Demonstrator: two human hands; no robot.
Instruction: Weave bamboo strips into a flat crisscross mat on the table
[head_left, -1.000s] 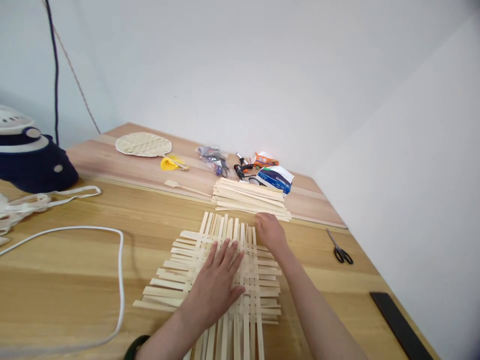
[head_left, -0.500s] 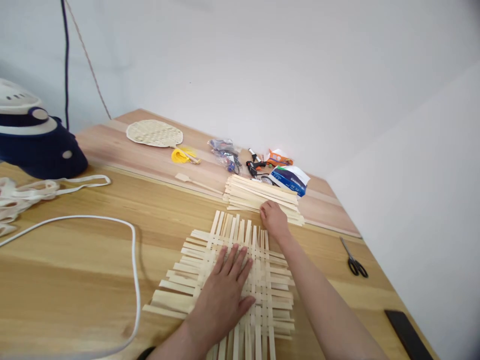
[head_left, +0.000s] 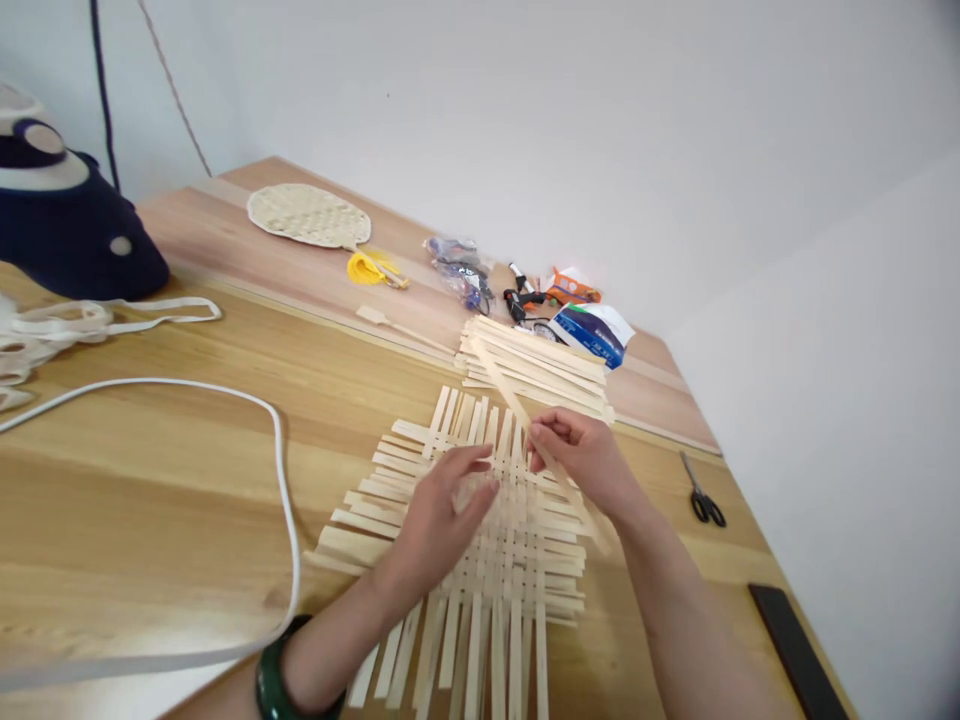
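A pale flat strip (head_left: 501, 383), perhaps bamboo or wood, is pinched in my right hand (head_left: 577, 455) and slants above the weaving. Below lies a woven mat (head_left: 517, 560) of similar strips, its loose ends sticking out on all sides. My left hand (head_left: 450, 510) hovers over the mat's left-centre, thumb and fingers apart, with nothing between them. Just beyond the mat rests a stack of loose strips (head_left: 540, 365). The far end of the held strip overlaps this stack in view.
Scissors (head_left: 703, 492) and a black bar (head_left: 795, 650) lie on the right. A white cord (head_left: 281, 470) loops on the left, near a dark blue appliance (head_left: 75, 230). Farther back are a woven fan (head_left: 311, 214), a blue box (head_left: 589, 333) and a glue gun (head_left: 523, 301).
My right hand has come back from the stack with a strip in its fingers. My left hand has lifted off the mat, where it lay flat. The view has tilted slightly down.
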